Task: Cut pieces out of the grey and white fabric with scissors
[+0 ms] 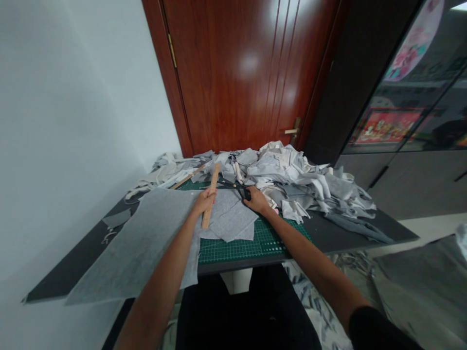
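My left hand point(205, 201) is closed around a flat wooden ruler point(210, 209), which stands slanted over the grey cloth. Under that wrist a large grey fabric sheet point(146, 238) spreads leftward and hangs past the table's front edge. My right hand point(257, 200) grips the black handles of a pair of scissors point(235, 185), whose blades point left toward the ruler. Between the hands, several smaller grey fabric pieces point(233, 218) lie overlapped on a green cutting mat point(233, 250).
A heap of grey and white fabric scraps point(284, 165) lines the back of the dark table point(328, 236). Another wooden strip point(187, 177) lies at the back left. Behind stands a wooden door point(248, 82), with a white wall point(91, 121) at left and a cabinet point(383, 180) at right.
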The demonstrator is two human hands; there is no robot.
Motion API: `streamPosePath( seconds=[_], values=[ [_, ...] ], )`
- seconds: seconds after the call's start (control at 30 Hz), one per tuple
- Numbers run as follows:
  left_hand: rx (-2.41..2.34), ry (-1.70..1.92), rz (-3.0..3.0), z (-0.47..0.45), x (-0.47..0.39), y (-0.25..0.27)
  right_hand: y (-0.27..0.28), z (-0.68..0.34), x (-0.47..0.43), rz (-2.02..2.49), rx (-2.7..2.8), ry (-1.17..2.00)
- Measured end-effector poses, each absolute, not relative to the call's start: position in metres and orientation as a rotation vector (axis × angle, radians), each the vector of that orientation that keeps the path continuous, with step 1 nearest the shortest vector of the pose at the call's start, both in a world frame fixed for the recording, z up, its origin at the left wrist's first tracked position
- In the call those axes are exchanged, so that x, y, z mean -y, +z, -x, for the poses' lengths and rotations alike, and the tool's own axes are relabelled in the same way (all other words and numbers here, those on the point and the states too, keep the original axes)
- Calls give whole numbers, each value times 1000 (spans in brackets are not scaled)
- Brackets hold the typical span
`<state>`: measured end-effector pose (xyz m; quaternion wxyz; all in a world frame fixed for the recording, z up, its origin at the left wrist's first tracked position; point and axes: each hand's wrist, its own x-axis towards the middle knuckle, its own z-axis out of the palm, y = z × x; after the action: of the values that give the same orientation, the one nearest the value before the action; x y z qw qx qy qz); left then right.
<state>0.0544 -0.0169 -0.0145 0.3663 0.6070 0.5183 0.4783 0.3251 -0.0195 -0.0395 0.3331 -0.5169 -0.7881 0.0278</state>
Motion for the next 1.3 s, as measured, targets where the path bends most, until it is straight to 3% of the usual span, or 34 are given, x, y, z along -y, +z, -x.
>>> streamPosePath(
  seconds=[0.53,1.3],
  values=[
    [-845,1607,-1037,-64,22,8,-20,-325,16,1727,2210,245],
    [-644,1243,-1097,-96,39,-18,-17,-330,37,1348,2321,264]
  ],
)
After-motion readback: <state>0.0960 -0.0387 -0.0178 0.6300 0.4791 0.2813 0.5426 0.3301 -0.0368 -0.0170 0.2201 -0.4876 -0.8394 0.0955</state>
